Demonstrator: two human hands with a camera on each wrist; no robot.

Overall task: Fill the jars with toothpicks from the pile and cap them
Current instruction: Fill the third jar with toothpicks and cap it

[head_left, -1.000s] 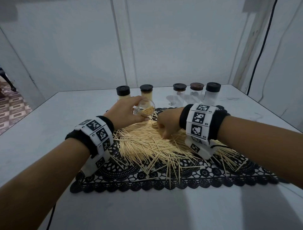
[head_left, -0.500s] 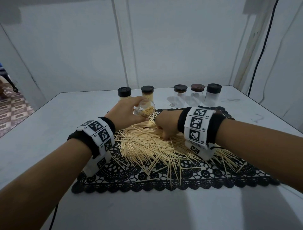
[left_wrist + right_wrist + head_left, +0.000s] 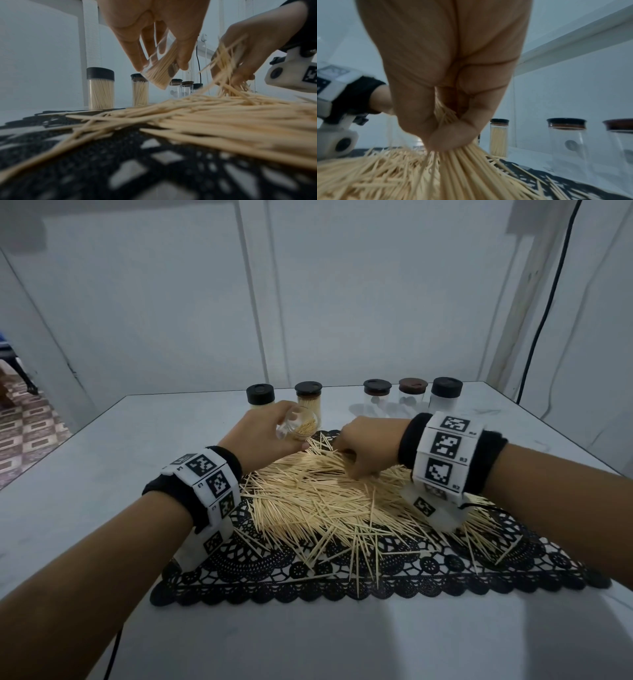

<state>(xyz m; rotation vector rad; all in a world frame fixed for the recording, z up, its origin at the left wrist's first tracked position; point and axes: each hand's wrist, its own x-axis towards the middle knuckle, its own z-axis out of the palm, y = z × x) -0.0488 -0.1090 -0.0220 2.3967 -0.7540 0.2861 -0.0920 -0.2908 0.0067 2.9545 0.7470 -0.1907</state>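
A big pile of toothpicks (image 3: 325, 498) lies on a black lace mat (image 3: 342, 573). My left hand (image 3: 263, 436) grips a clear uncapped jar (image 3: 298, 424) (image 3: 161, 67), tilted above the pile's far edge and partly filled with toothpicks. My right hand (image 3: 359, 450) pinches a bunch of toothpicks (image 3: 447, 116) (image 3: 226, 70) at the pile's far side, just right of the jar. Behind the mat stand two capped jars full of toothpicks (image 3: 261, 397) (image 3: 309, 398).
Three capped jars without toothpicks (image 3: 376, 395) (image 3: 412, 393) (image 3: 445, 395) stand in a row at the back right of the white table (image 3: 85, 481). White walls close the table at the back and right. A black cable (image 3: 544, 313) hangs at the right.
My right hand has closed on a bunch of toothpicks and lifted slightly at the pile's far side. The left hand keeps the tilted jar in nearly the same place.
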